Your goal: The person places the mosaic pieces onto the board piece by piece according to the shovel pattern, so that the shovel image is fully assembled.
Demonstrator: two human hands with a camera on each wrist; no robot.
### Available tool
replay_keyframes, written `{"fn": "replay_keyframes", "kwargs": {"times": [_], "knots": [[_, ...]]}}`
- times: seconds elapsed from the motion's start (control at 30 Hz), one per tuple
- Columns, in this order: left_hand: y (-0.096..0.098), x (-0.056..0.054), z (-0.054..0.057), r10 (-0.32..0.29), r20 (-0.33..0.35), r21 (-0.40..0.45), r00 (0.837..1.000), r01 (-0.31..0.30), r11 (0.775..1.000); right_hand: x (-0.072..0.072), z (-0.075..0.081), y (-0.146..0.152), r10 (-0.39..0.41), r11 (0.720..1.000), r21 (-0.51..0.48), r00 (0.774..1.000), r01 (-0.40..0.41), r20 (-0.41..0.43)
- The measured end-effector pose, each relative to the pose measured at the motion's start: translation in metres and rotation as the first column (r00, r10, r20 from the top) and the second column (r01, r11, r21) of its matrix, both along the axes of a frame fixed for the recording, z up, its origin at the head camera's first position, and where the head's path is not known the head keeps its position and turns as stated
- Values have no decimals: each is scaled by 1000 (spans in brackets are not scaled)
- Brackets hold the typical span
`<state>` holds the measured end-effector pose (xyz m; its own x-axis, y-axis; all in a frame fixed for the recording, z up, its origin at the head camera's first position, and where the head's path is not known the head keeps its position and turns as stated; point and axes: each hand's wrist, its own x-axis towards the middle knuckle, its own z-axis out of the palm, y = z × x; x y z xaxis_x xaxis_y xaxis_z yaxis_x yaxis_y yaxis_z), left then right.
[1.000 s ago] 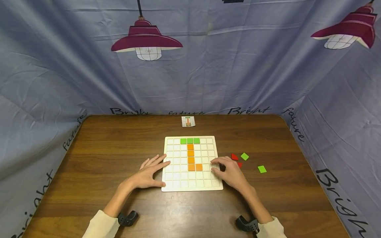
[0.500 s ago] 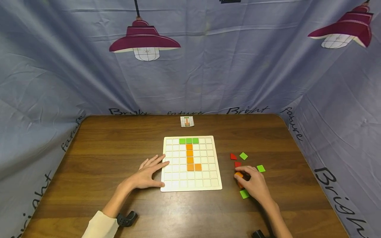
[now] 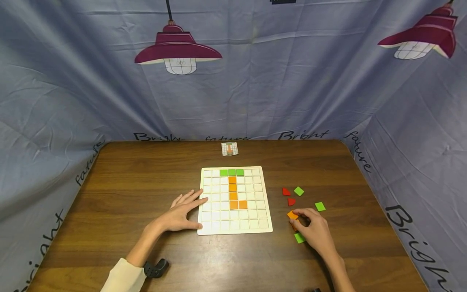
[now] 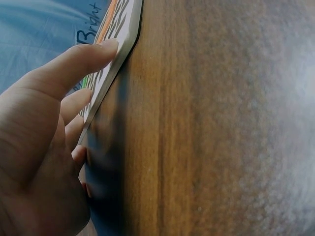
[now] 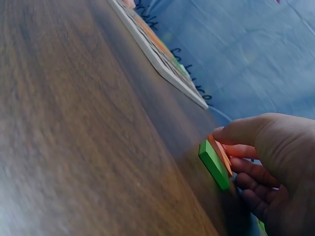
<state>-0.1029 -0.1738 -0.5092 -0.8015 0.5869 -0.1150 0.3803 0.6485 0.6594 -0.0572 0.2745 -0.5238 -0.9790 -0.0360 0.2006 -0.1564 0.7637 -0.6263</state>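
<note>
The square gridded board lies on the table. Three green tiles form a row at its far side, with several orange tiles in a column below and one beside the column's near end. My left hand has spread fingers resting on the board's left edge; in the left wrist view, its thumb touches the rim. To the right of the board, my right hand pinches an orange square tile between thumb and index finger. A green tile lies close by, and more orange shows partly hidden under the hand.
Two red rounded-edge pieces and two green squares lie beyond the right hand. A small printed card with a gridded picture sits near the table's far edge. Fabric curtains surround the table at the back and sides.
My right hand has moved from the board's right edge rightward to the loose tiles, and its fingers have come to an orange tile. The left hand has stayed on the board.
</note>
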Motion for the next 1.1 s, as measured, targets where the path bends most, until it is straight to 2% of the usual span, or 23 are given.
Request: {"fn": "replay_keyframes", "kwargs": {"times": [0.37,0.77,0.97,1.1], "knots": [[0,1,0,-4,-14,1,1000,4,1000,-6,3,-7,-47,999,23,998,46,47],[0,1,0,-4,-2,0,1000,4,1000,-9,5,-8,-49,999,26,996,48,68],[1,1,0,-1,-1,4,1000,1,1000,-9,8,-15,-62,998,19,998,62,16],[0,1,0,0,-1,7,1000,0,1000,-11,9,-25,-28,1000,2,999,28,-25]]}}
